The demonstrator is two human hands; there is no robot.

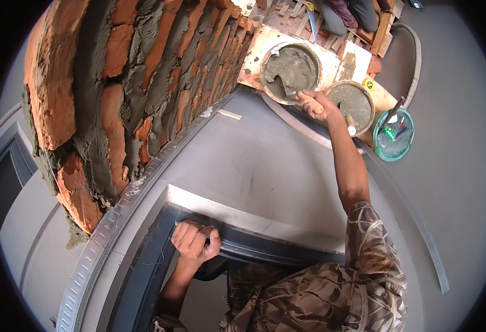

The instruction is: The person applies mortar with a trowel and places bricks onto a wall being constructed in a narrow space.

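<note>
At the upper middle, my right hand point(325, 107) is closed round the wooden handle of a trowel point(310, 103). Its blade reaches toward the wet grey mortar point(297, 69) in a round bucket point(316, 54); I cannot make out how deep it sits. Low in the picture, my left hand point(195, 242) has its fingers wrapped over the dark window frame point(270, 250). To the left rises a brick wall point(118, 110) with grey mortar between and over its rough red bricks.
A second mortar bucket point(371, 105) holds another handled tool. Beside it stands a teal bucket point(409, 141) with a plastic bottle. A hose point(418, 52) curves round the boards. Metal strips point(420, 221) lie on the right. Another person kneels point(359, 15) near a handsaw point(312, 23).
</note>
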